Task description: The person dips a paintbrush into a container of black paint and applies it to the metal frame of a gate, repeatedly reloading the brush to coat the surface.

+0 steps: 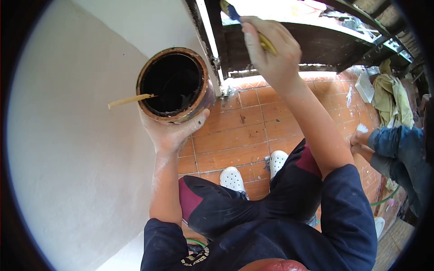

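Observation:
My left hand (168, 133) grips a round paint can (205, 100) from below, its thumb along the near side. Dark paint fills part of the can, and the rim is crusted brown. A thin wooden stick (129, 100) leans out over the left side of the rim. Up and to the right, my right hand (279, 53) is closed around a paintbrush (267, 44) with a yellow handle and a blue part toward its head. The brush head points up and left, beside a dark frame post (217, 34). White dust marks both hands.
A pale wall (81, 126) runs along the left. Ahead is a dark panel (312, 47) of a gate or railing. Orange tiles (235, 131) lie below, around my white clogs (232, 178). At right, another person's legs (398, 144) stand near a crumpled cloth (391, 97).

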Demonstrator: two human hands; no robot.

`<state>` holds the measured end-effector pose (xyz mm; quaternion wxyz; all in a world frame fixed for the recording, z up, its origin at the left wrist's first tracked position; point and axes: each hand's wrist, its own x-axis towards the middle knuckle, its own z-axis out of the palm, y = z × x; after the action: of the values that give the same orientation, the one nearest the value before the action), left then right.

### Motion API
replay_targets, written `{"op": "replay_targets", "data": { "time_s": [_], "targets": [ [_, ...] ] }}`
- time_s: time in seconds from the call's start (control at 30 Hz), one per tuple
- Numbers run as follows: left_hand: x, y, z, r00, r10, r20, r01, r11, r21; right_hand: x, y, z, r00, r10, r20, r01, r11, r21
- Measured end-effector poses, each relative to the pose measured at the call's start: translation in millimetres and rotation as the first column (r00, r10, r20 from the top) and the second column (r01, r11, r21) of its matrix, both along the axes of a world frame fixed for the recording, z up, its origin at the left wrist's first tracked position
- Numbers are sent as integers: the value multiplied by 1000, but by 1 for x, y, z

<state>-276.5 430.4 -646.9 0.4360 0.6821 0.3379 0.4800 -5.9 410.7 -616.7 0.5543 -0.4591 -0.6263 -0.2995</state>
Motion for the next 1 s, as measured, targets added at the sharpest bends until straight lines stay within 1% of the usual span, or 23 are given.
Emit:
{"op": "replay_targets", "data": {
  "time_s": [0.03,0.07,0.13,0.2,0.23,0.27,0.33,0.37,0.43,0.47,0.5,0.53,0.57,0.63,0.67,0.73,0.8,0.87,0.9,0.93,1.0],
  "targets": [
    [-1,0,0,1000,12,5,-12,1000,12,3,-1,5,999,38,31,-40,997,62],
    [0,0,0,1000,13,6,-14,999,31,2,-4,9,999,28,44,-31,996,87],
    [-1,2,1,1000,22,17,-23,998,62,-1,-4,14,997,63,51,-70,986,149],
    [-2,3,-1,1000,-6,17,6,1000,10,-6,-5,6,999,42,-12,-42,999,18],
    [-2,4,-1,1000,-4,23,4,1000,18,-8,-4,-2,997,65,-43,-67,996,-51],
    [-1,5,-1,1000,0,15,0,999,37,-11,-4,-10,1000,30,-8,-30,994,-109],
    [0,4,0,1000,-3,7,3,998,62,-16,-8,-29,999,34,-34,-42,958,-283],
    [0,3,1,1000,-5,7,5,999,41,-16,-12,-34,999,26,-35,-35,960,-279],
    [0,-1,2,1000,-16,7,16,999,30,-22,-21,-33,997,48,-54,-66,909,-411],
    [2,-1,3,999,-20,42,20,1000,1,-21,-21,-30,998,39,-55,-58,912,-407],
    [3,-1,4,997,-22,78,25,999,-31,-21,-22,-25,995,71,-66,-90,925,-369],
    [2,-1,3,996,-29,79,32,999,-29,-21,-23,-20,992,103,-74,-122,936,-329],
    [1,2,1,997,-32,76,35,999,-39,-20,-21,-15,993,97,-74,-116,937,-331],
    [1,0,0,996,-37,77,40,998,-43,-17,-18,-8,987,159,-32,-163,971,-175],
    [2,-2,1,996,-34,88,39,998,-51,-12,-16,-6,987,155,-31,-158,972,-173],
    [4,-1,4,995,-32,93,38,997,-61,-1,-6,-5,993,108,-36,-112,987,-113],
    [3,0,6,998,-23,52,24,1000,-20,15,-9,-2,998,32,-60,-37,995,-92],
    [3,0,9,998,-25,52,25,1000,-10,26,-18,4,991,-14,-132,7,999,-53],
    [3,0,9,998,-25,58,25,1000,-2,29,-22,9,983,16,-186,-18,1000,-12],
    [3,0,9,998,-23,57,23,1000,-3,31,-25,13,982,18,-186,-21,1000,-13],
    [2,1,7,999,2,36,-2,1000,22,31,-31,21,985,-61,-163,80,990,113]
  ]
}}
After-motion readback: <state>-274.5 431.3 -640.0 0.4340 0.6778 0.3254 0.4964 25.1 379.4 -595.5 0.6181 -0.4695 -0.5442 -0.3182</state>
